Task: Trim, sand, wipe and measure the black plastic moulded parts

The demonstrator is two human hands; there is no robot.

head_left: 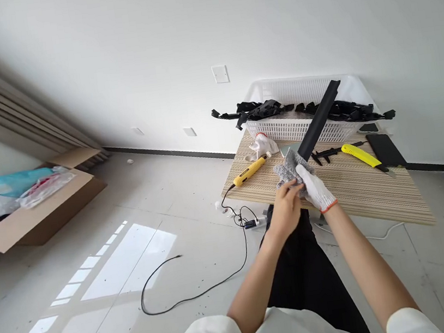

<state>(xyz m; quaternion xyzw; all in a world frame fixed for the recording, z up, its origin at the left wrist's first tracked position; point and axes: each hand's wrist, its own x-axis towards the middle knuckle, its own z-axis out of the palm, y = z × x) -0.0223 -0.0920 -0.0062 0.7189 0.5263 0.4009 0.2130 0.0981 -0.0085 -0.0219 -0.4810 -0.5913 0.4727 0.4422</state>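
A long black plastic strip [319, 119] slants up and away from me over the table, its near end wrapped in a fluffy grey cloth [287, 170]. My right hand [314, 185], in a white knitted glove with an orange cuff, is closed around the cloth and the strip's wrapped end. Bare, my left hand [288, 208] presses its bent fingers onto the cloth from the near left side. The strip's lower end is hidden by cloth and hands.
Behind stands a white plastic basket [294, 126] with several black plastic parts. On the table [369, 190] lie a yellow corded tool [249, 171], another white glove [263, 144], black calipers [330, 153], a yellow utility knife [361, 155] and a dark phone-like slab [385, 149]. An open cardboard box [65, 197] sits left.
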